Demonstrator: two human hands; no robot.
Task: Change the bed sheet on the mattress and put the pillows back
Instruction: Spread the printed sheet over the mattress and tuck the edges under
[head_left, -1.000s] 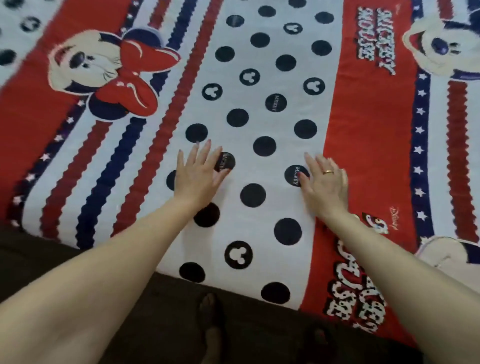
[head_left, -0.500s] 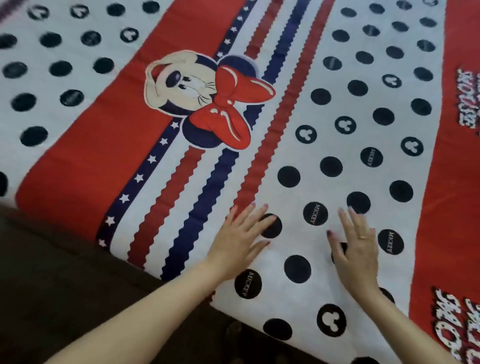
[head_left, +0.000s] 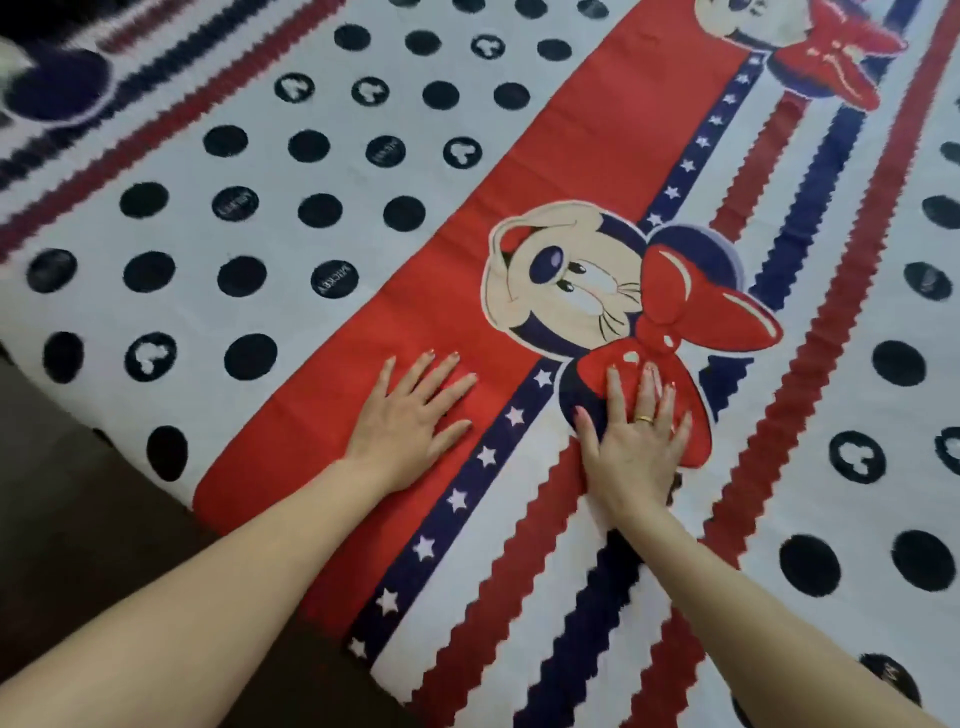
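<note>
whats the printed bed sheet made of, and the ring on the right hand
Bed sheet: looks like thin woven cotton or a blend, matte, with soft creases and flat printed colours. Ring on the right hand: glossy yellow metal, maybe gold.

A bedroom in a home, by the look of it: a cartoon-print bed sheet (head_left: 597, 171) in red, white and navy, with black dots, starred stripes and a bow-wearing mouse character, lies spread flat over nearly the whole view, its near edge meeting a dark brown surface (head_left: 88, 519) at near left.
</note>
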